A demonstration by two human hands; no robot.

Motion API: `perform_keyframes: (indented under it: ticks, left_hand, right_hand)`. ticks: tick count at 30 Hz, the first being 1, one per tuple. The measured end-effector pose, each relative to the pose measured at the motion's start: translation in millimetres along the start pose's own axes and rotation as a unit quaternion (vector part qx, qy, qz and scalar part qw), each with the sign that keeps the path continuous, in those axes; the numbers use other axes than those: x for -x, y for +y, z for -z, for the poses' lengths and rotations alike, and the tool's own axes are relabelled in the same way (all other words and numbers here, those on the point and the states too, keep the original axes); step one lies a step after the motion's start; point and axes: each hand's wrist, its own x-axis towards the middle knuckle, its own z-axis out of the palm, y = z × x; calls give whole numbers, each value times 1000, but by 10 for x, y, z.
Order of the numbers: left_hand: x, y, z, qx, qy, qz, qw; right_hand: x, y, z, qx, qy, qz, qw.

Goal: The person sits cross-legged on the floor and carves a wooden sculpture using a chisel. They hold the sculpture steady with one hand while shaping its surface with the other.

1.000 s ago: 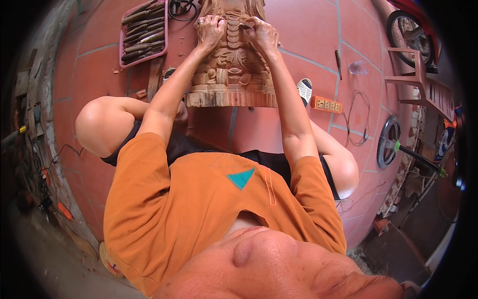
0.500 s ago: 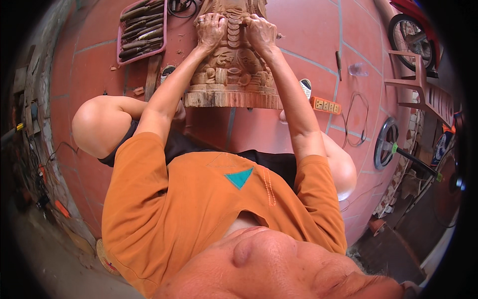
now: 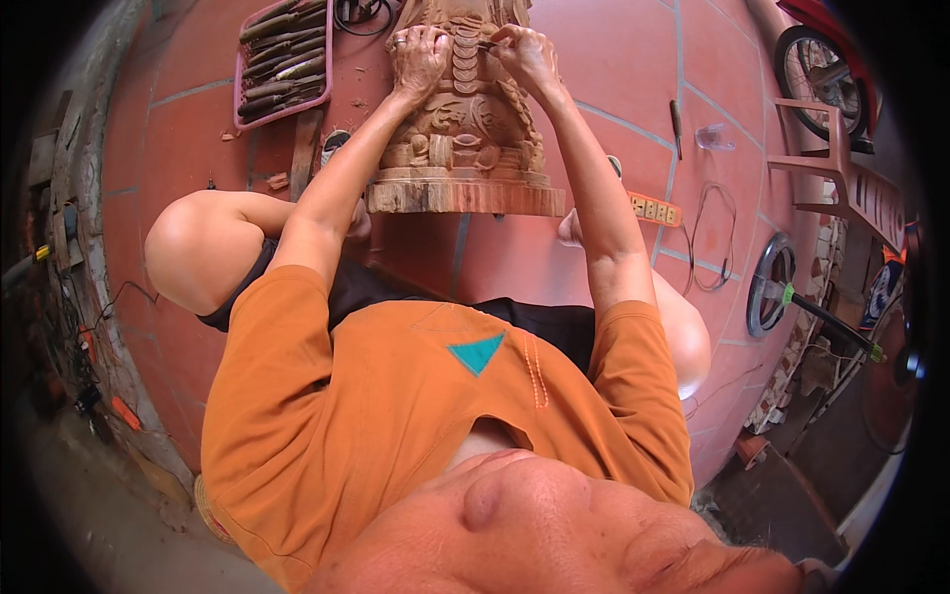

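A brown wood carving (image 3: 465, 119) with a thick, rough-edged base lies on the floor between my legs, its far end cut off by the top of the view. My left hand (image 3: 421, 61) is closed over its left side, fingers bent against the wood and a ring on one of them. On the opposite side my right hand (image 3: 526, 55) is pinched, its fingertips beside a row of overlapping carved discs (image 3: 464, 61). Something thin and dark shows at those fingertips; its kind is too small to tell.
A pink basket (image 3: 237, 89) of long-handled carving tools (image 3: 287, 61) stands at the far left. To the right are an orange power strip (image 3: 655, 210), a dark thin tool (image 3: 675, 129), a clear cup (image 3: 714, 138), a plastic chair (image 3: 836, 163) and a black wheel on a bar (image 3: 767, 285).
My right hand has turned and shifted slightly right, its fingers less tightly curled. A small end that stuck out past that hand no longer shows. My left hand stays in place.
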Motion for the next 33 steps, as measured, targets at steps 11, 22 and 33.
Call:
perform_keyframes:
  ticks: [11,22,33]
  left_hand:
    - [79,-93,-68,-10,4,18,1000]
    - [82,-104,-88,-9,9,9,1000]
    - [91,-153,-74,-8,-6,18,1000]
  right_hand:
    - [47,-86,-39,12,-14,5,1000]
    - [137,-104,333,-77,-213,-37,973]
    - [170,-142,172,20,-204,-5,979]
